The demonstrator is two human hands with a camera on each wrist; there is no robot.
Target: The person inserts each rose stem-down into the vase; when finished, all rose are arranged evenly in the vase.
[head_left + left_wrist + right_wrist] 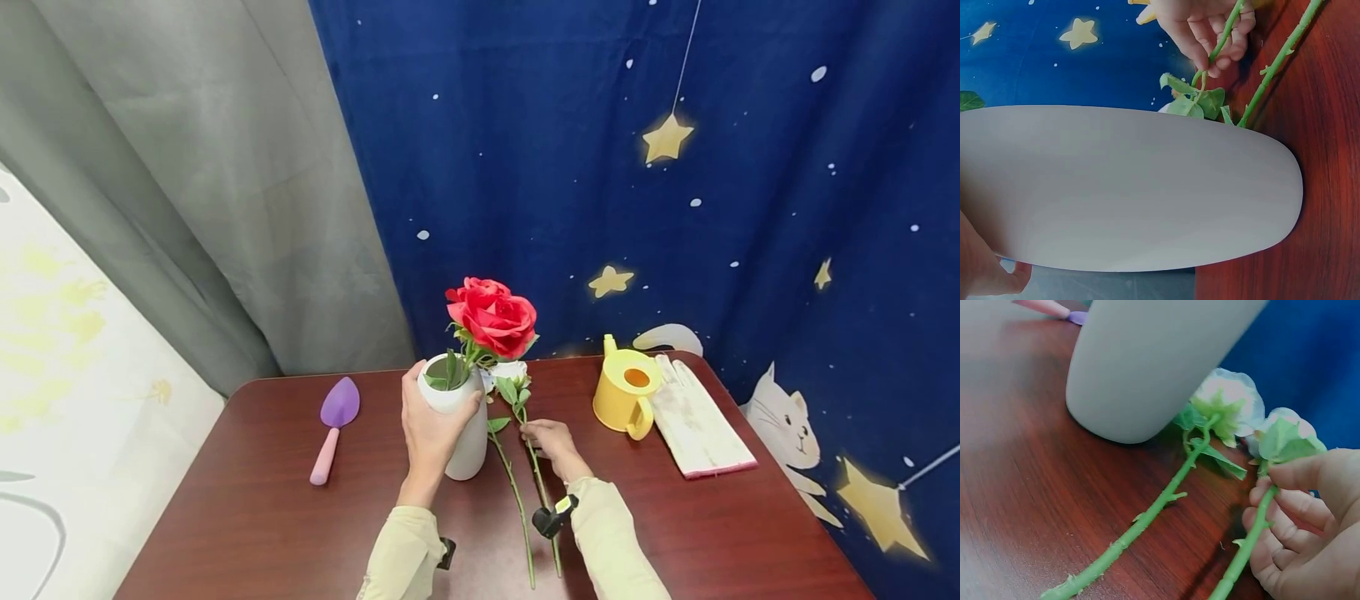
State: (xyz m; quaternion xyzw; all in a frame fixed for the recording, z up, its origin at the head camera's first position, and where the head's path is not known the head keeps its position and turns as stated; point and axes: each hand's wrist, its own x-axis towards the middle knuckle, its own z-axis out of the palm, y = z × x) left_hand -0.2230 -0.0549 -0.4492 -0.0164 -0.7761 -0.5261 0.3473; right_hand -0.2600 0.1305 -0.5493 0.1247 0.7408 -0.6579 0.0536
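My left hand [433,423] grips a white vase [469,446] near its rim, with the thumb on the near side. A red rose [495,318] stands in the vase, its bloom leaning right over the rim. To the right of the vase, my right hand [551,442] pinches the green stem of a white rose [1247,550] between thumb and fingers, just below its leaves. A second white rose [1147,515] lies on the table between the vase and that hand, its bloom partly behind the vase in the head view.
On the left of the brown table [247,500] lies a purple trowel [340,406] with a pink handle. A yellow watering can [618,387] stands at the back right, beside white gloves [701,425]. Curtains [525,167] hang behind the table.
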